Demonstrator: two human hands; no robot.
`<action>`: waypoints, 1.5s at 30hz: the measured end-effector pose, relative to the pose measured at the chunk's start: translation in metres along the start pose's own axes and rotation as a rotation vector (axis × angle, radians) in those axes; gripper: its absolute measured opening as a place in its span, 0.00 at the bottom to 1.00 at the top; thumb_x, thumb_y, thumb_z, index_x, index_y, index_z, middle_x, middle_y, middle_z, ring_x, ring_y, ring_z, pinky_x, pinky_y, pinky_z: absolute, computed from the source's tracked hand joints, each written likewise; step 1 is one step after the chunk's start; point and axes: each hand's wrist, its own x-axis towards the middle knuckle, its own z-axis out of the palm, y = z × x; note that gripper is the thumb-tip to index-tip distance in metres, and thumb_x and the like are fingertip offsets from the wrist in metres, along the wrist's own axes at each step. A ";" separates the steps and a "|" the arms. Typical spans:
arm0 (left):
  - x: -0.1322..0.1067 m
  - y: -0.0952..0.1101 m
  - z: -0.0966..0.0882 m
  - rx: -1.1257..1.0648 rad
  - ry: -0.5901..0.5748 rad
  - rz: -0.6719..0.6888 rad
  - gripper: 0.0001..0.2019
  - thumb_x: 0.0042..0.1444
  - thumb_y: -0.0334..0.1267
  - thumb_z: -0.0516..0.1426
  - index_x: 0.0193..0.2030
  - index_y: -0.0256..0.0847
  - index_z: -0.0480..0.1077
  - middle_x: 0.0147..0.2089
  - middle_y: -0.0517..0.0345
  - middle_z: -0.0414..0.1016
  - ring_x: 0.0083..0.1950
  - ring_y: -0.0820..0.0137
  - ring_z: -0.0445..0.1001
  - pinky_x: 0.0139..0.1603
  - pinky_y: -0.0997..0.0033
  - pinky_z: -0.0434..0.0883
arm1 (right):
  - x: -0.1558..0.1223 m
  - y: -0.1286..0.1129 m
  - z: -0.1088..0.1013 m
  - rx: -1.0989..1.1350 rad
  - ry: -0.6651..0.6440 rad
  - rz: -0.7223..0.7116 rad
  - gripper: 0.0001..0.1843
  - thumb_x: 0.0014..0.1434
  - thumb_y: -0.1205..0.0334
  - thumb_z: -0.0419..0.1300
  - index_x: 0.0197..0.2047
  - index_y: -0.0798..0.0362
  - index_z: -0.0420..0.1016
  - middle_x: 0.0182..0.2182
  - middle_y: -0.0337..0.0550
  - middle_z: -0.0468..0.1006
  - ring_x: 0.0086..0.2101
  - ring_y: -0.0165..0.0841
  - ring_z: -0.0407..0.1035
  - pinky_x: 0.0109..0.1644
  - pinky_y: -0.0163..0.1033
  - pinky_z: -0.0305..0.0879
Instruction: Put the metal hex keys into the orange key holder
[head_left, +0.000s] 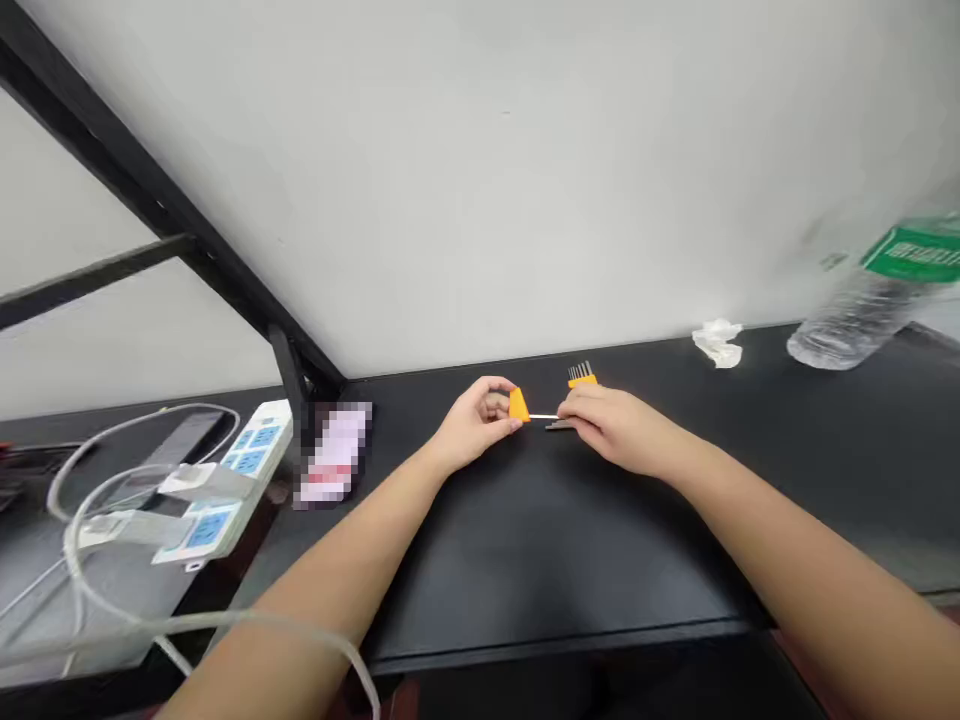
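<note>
The background is being filled by a pale wall (510, 180), and a black tabletop (555, 540) is being overlooked below it. With the hands taken as the dial's centre, a clear bottle with a green label (870, 310) is being seen near 3 o'clock, and a white power strip (247, 465) near 9. At the centre, the left hand (476, 425) is being kept curled, fingers and thumb closed on an orange piece, while the right hand (619, 425) is being held with fingertips pinched, apparently on a rod's end. A crumpled white tissue (718, 343) is being shown between 2 and 3 o'clock. An orange block with a row of dark prongs (582, 375) is being glimpsed at the right hand's 11 o'clock; whether it is being touched cannot be told. The orange piece (519, 405) is being gripped at the left hand's 3 o'clock, and from it a thin metal rod (543, 416) is being spanned to the right fingertips. Control is probably being served best by steady wrists, force being directed along the rod, never sideways.
</note>
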 end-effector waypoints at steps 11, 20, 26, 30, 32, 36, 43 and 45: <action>-0.012 0.010 0.020 0.318 -0.135 0.113 0.24 0.58 0.38 0.65 0.59 0.44 0.63 0.43 0.57 0.79 0.45 0.68 0.79 0.50 0.65 0.75 | 0.008 -0.014 0.009 0.388 0.001 0.061 0.06 0.67 0.68 0.54 0.41 0.52 0.73 0.38 0.41 0.75 0.31 0.27 0.71 0.38 0.35 0.68; -0.016 0.024 0.035 0.896 -0.094 0.178 0.22 0.60 0.32 0.59 0.62 0.45 0.67 0.54 0.53 0.78 0.50 0.64 0.79 0.49 0.67 0.75 | 0.017 -0.024 0.030 0.679 0.013 0.257 0.05 0.64 0.66 0.56 0.38 0.51 0.61 0.36 0.37 0.71 0.27 0.25 0.69 0.32 0.34 0.68; -0.011 0.011 0.021 0.958 0.016 0.194 0.29 0.59 0.36 0.60 0.67 0.42 0.63 0.47 0.56 0.80 0.42 0.66 0.79 0.48 0.66 0.76 | 0.012 -0.016 0.013 0.161 0.042 0.112 0.08 0.68 0.59 0.57 0.38 0.53 0.72 0.38 0.42 0.72 0.35 0.30 0.67 0.41 0.37 0.64; -0.007 0.006 0.011 0.963 0.022 0.212 0.31 0.58 0.34 0.59 0.69 0.42 0.62 0.44 0.57 0.79 0.41 0.69 0.78 0.48 0.67 0.75 | 0.004 0.002 0.000 -0.180 -0.123 0.133 0.07 0.66 0.63 0.59 0.40 0.53 0.78 0.40 0.45 0.74 0.38 0.33 0.69 0.44 0.39 0.62; -0.006 0.005 0.010 0.949 0.027 0.212 0.31 0.57 0.34 0.58 0.69 0.42 0.62 0.44 0.58 0.79 0.41 0.69 0.78 0.48 0.67 0.75 | 0.004 0.007 0.000 -0.260 -0.192 0.129 0.08 0.65 0.65 0.58 0.39 0.53 0.79 0.40 0.47 0.74 0.38 0.34 0.69 0.45 0.40 0.62; -0.007 0.006 0.011 0.918 0.019 0.192 0.31 0.57 0.34 0.58 0.68 0.43 0.63 0.41 0.60 0.78 0.39 0.70 0.77 0.48 0.68 0.75 | 0.006 0.004 0.004 -0.321 -0.256 0.142 0.09 0.65 0.68 0.55 0.35 0.56 0.77 0.38 0.49 0.74 0.37 0.34 0.68 0.45 0.39 0.62; -0.009 0.008 0.013 0.951 -0.015 0.186 0.28 0.55 0.32 0.57 0.65 0.45 0.66 0.43 0.60 0.79 0.38 0.71 0.76 0.44 0.71 0.73 | 0.008 -0.011 0.003 -0.075 -0.186 0.228 0.02 0.61 0.69 0.57 0.35 0.53 0.68 0.35 0.42 0.74 0.31 0.29 0.65 0.35 0.34 0.55; -0.010 0.009 0.014 0.960 -0.016 0.198 0.28 0.55 0.31 0.57 0.64 0.45 0.66 0.43 0.60 0.79 0.38 0.71 0.76 0.44 0.71 0.73 | 0.008 -0.014 0.003 0.025 -0.136 0.196 0.03 0.62 0.69 0.55 0.36 0.53 0.68 0.34 0.39 0.74 0.31 0.28 0.64 0.35 0.33 0.56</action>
